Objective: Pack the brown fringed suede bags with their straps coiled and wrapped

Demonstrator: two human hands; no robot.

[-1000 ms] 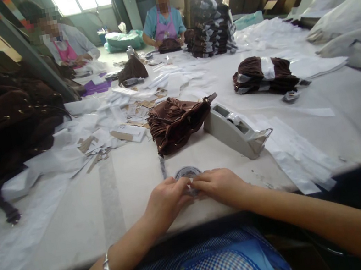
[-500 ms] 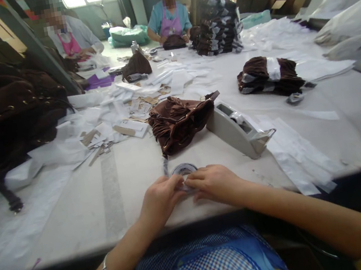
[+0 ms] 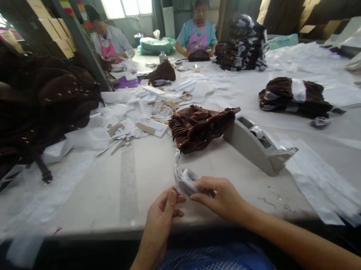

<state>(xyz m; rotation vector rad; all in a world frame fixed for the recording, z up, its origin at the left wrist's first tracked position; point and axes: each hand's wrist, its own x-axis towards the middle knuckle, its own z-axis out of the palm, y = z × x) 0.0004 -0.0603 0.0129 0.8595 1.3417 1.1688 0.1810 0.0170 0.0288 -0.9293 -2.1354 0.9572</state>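
A coiled bag strap (image 3: 186, 181) in whitish wrapping stands tilted near the table's front edge. My right hand (image 3: 221, 195) grips its right side between thumb and fingers. At the coil's lower left edge is my left hand (image 3: 162, 210), its thumb and forefinger pinched together; what lies between the tips is mostly hidden. From the coil a wrapped length runs up to a dark brown fringed bag (image 3: 200, 127), lying just beyond my hands. A grey tape dispenser (image 3: 259, 144) touches the bag's right side.
Paper strips (image 3: 319, 180) lie right of the dispenser, with a flattened brown bag (image 3: 292, 94) behind them. Brown bags (image 3: 27, 97) heap up at left. Paper scraps (image 3: 150, 124) cover the middle. Two people in pink (image 3: 107, 49) and lilac (image 3: 199, 41) aprons work across the table.
The coil has gone from lying flat between both hands to being tilted up in my right hand. My left hand has turned, its thumb now on top. The camera view has shifted.
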